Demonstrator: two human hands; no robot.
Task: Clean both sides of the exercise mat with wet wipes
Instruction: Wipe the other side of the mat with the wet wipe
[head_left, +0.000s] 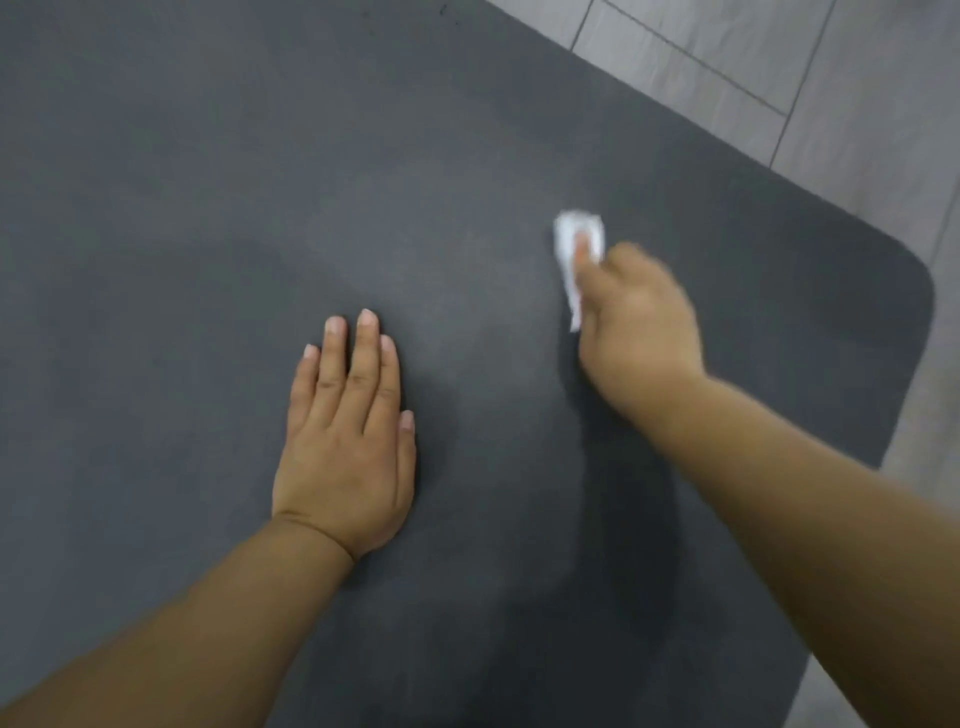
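Observation:
A dark grey exercise mat (208, 182) lies flat and fills most of the view; its rounded corner is at the right. My left hand (345, 436) rests palm down on the mat, fingers straight and together. My right hand (636, 317), blurred by motion, grips a crumpled white wet wipe (576, 249) and presses it onto the mat near the right end. Most of the wipe sticks out beyond my fingers; the rest is hidden under the hand.
Light grey floor tiles (831, 78) show beyond the mat's far edge at the upper right and along its right side. A darker, damp-looking streak on the mat (613, 519) runs below my right hand.

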